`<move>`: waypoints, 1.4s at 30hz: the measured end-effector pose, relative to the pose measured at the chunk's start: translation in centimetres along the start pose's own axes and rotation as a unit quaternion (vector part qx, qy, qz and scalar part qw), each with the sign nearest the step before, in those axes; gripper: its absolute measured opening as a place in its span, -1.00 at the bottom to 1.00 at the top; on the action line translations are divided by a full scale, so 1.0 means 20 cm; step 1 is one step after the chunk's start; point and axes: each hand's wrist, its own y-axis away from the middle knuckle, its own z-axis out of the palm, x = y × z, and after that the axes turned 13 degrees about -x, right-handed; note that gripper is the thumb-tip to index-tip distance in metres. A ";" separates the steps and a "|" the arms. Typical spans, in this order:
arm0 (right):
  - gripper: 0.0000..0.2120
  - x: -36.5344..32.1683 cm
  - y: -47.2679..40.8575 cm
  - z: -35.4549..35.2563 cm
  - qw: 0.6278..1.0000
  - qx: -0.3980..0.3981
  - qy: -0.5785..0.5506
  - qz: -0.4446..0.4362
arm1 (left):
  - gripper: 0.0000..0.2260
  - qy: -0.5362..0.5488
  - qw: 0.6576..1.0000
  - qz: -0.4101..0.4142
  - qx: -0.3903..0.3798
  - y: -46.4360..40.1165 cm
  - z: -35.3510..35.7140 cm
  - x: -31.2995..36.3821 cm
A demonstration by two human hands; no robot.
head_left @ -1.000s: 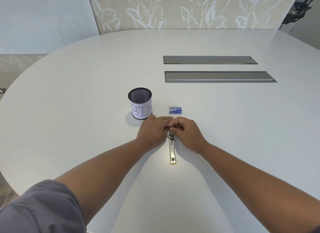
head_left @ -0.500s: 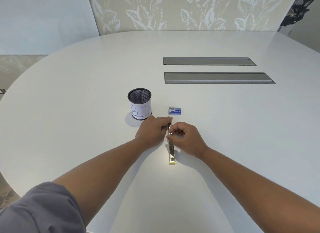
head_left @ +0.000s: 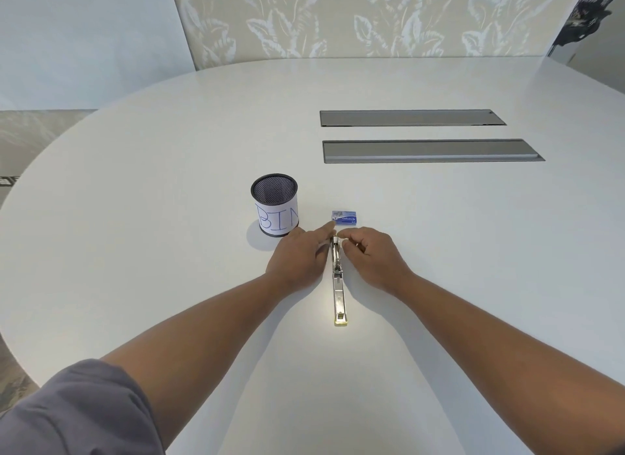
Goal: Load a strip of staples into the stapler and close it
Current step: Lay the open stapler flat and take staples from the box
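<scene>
The slim silver metal stapler [head_left: 338, 278] lies swung fully open along the white round bench [head_left: 169, 184], between the two hands. The left hand [head_left: 299, 256] rests beside its far half, fingers straight, forefinger reaching toward the small blue staple box [head_left: 344, 217]. The right hand [head_left: 370, 253] has curled fingers pinched at the channel's far tip; whether they hold a staple strip is too small to tell. Loading seems underway or just finished. Closing remains.

Desk: white, rounded [head_left: 169, 150], two grey recessed panels [head_left: 433, 151].
Wall: pale leaf-patterned panel [head_left: 338, 18].
</scene>
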 end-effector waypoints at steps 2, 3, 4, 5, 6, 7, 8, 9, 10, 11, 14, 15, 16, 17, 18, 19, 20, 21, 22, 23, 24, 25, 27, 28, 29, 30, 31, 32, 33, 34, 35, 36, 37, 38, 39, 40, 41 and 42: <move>-0.67 0.00 -0.02 -0.01 0.994 -0.037 0.097 -0.031 | -0.54 0.000 1.000 0.002 0.000 0.00 0.00 0.00; -0.67 0.00 -0.02 -0.02 0.989 -0.049 0.130 -0.044 | -0.54 -0.001 1.000 0.004 0.000 0.00 0.00 0.00; -0.67 0.00 -0.02 -0.02 0.985 -0.054 0.155 -0.058 | -0.55 -0.001 1.000 0.005 0.001 0.00 0.01 0.00; -0.68 0.00 -0.03 -0.03 0.980 -0.053 0.178 -0.074 | -0.55 -0.001 1.000 0.005 0.003 0.00 0.01 0.00; -0.68 0.00 -0.03 -0.04 0.975 -0.051 0.200 -0.088 | -0.55 -0.002 1.000 0.004 0.004 0.00 0.00 0.00; -0.69 0.00 -0.03 -0.05 0.969 -0.049 0.219 -0.100 | -0.55 -0.003 1.000 0.004 0.004 0.00 0.00 0.00; -0.69 0.00 -0.03 -0.06 0.965 -0.049 0.235 -0.107 | -0.55 -0.004 1.000 0.005 0.004 0.00 0.00 0.00; -0.68 0.01 -0.03 -0.07 0.960 -0.052 0.249 -0.114 | -0.55 -0.005 1.000 0.005 0.003 0.00 0.00 0.00; -0.67 0.01 -0.04 -0.08 0.955 -0.058 0.265 -0.120 | -0.55 -0.005 1.000 0.006 0.003 0.00 0.00 0.01; -0.65 0.01 -0.04 -0.08 0.949 -0.064 0.282 -0.127 | -0.55 -0.005 1.000 0.008 0.003 0.00 0.00 0.01; -0.64 0.01 -0.03 -0.10 0.931 -0.079 0.324 -0.146 | -0.56 -0.002 1.000 0.016 0.008 0.00 0.01 0.01; -0.65 0.01 -0.03 -0.10 0.926 -0.082 0.336 -0.152 | -0.56 0.001 1.000 0.016 0.009 0.00 0.01 0.01; -0.67 0.01 -0.03 -0.10 0.922 -0.087 0.346 -0.153 | -0.56 0.001 1.000 0.016 0.010 0.00 0.01 0.01; -0.70 0.00 -0.04 -0.11 0.917 -0.093 0.356 -0.152 | -0.56 -0.002 1.000 0.015 0.011 0.00 0.01 0.00; -0.72 0.00 -0.05 -0.11 0.913 -0.099 0.365 -0.152 | -0.57 -0.005 1.000 0.013 0.011 0.00 0.01 0.00; -0.75 -0.01 -0.05 -0.12 0.909 -0.104 0.373 -0.156 | -0.57 -0.005 1.000 0.011 0.012 0.00 0.01 0.01; -0.78 -0.01 -0.06 -0.13 0.904 -0.109 0.380 -0.162 | -0.58 -0.005 1.000 0.009 0.013 0.00 0.01 0.01; -0.82 -0.02 -0.06 -0.14 0.898 -0.114 0.389 -0.169 | -0.58 -0.004 1.000 0.007 0.012 0.00 0.01 0.01; -0.85 -0.02 -0.07 -0.14 0.893 -0.120 0.396 -0.174 | -0.59 -0.004 1.000 0.005 0.010 0.00 0.01 0.01; -0.87 -0.02 -0.07 -0.14 0.890 -0.125 0.401 -0.176 | -0.59 -0.004 1.000 0.003 0.008 0.00 0.01 0.00; -0.87 -0.02 -0.06 -0.14 0.889 -0.129 0.403 -0.175 | -0.58 -0.005 1.000 0.000 0.007 0.00 0.01 0.00; -0.88 -0.01 -0.06 -0.14 0.889 -0.129 0.402 -0.175 | -0.58 -0.004 1.000 -0.002 0.005 -0.01 0.02 -0.01; -0.89 0.00 -0.03 -0.13 0.894 -0.126 0.391 -0.180 | -0.58 -0.003 1.000 -0.005 0.004 -0.01 0.02 -0.01; -0.90 0.01 -0.02 -0.12 0.896 -0.124 0.384 -0.184 | -0.58 -0.002 1.000 -0.006 0.005 -0.01 0.02 -0.01; -0.91 0.01 -0.01 -0.11 0.899 -0.122 0.377 -0.187 | -0.58 -0.002 1.000 -0.006 0.006 -0.01 0.02 -0.01; -0.91 0.02 0.00 -0.11 0.900 -0.120 0.372 -0.190 | -0.57 -0.002 1.000 -0.006 0.007 -0.01 0.02 -0.01; -0.91 0.02 0.00 -0.11 0.902 -0.117 0.368 -0.192 | -0.57 -0.002 1.000 -0.006 0.008 -0.01 0.03 -0.01; -0.90 0.02 0.01 -0.11 0.904 -0.113 0.364 -0.194 | -0.57 -0.003 1.000 -0.006 0.008 -0.01 0.03 -0.01; -0.88 0.02 0.01 -0.10 0.906 -0.109 0.360 -0.194 | -0.58 -0.005 1.000 -0.006 0.009 -0.01 0.03 -0.01; -0.85 0.03 0.02 -0.10 0.908 -0.106 0.357 -0.193 | -0.59 -0.007 1.000 -0.005 0.011 -0.01 0.02 -0.01; -0.81 0.03 0.02 -0.10 0.910 -0.105 0.354 -0.191 | -0.60 -0.008 1.000 -0.004 0.013 -0.01 0.03 -0.01; -0.78 0.03 0.02 -0.09 0.912 -0.103 0.351 -0.188 | -0.61 -0.007 1.000 -0.002 0.016 -0.01 0.03 -0.01; -0.77 0.04 0.02 -0.09 0.915 -0.101 0.346 -0.184 | -0.61 -0.008 1.000 0.001 0.020 -0.01 0.03 -0.01; -0.77 0.04 0.03 -0.09 0.918 -0.099 0.338 -0.180 | -0.61 -0.010 1.000 0.005 0.024 -0.01 0.03 -0.01; -0.77 0.03 0.03 -0.08 0.923 -0.095 0.328 -0.177 | -0.61 -0.010 1.000 0.007 0.028 -0.01 0.03 -0.01; -0.76 0.03 0.03 -0.07 0.930 -0.091 0.312 -0.174 | -0.61 -0.008 0.999 0.009 0.032 -0.01 0.03 -0.01; -0.74 0.03 0.02 -0.07 0.938 -0.086 0.293 -0.165 | -0.60 -0.005 0.999 0.008 0.033 -0.01 0.03 -0.01; -0.74 0.03 0.02 -0.07 0.948 -0.083 0.269 -0.150 | -0.60 0.000 0.999 0.006 0.032 -0.01 0.03 -0.01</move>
